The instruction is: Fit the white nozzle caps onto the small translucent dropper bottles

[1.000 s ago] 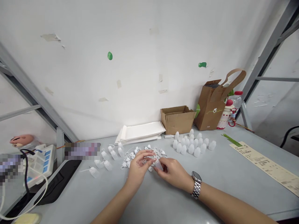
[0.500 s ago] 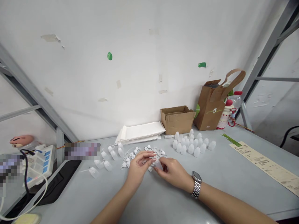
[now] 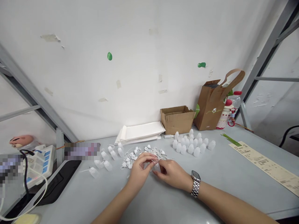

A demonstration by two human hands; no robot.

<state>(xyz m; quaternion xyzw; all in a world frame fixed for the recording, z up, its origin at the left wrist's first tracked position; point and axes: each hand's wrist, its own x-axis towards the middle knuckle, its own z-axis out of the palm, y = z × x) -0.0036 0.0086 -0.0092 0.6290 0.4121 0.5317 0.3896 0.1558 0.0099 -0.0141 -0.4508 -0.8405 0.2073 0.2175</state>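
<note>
My right hand (image 3: 171,171) is closed around a small translucent plastic squeeze bottle (image 3: 156,168), held just above the table. At the top of this bottle the thumb and fingertips of my left hand (image 3: 141,168) are pinched together; what is between them is too small and covered to make out. Behind my hands lies a loose pile of white caps (image 3: 133,157) with thin tethers. Several capped bottles (image 3: 107,165) stand or lie to the left. On the right, several bottles without caps (image 3: 191,149) stand in a group.
White paper envelopes (image 3: 142,131) lie by the wall beside an open cardboard box (image 3: 177,121). A brown paper bag (image 3: 209,109) and drink bottles stand at the back right. A long printed strip (image 3: 263,165) lies at right, a black phone-like slab (image 3: 58,182) and power strip (image 3: 48,163) at left.
Both hands stay together over the same spot. My left fingertips have shifted slightly to the right at the bottle's top, and the bottle stands a little lower between my hands.
</note>
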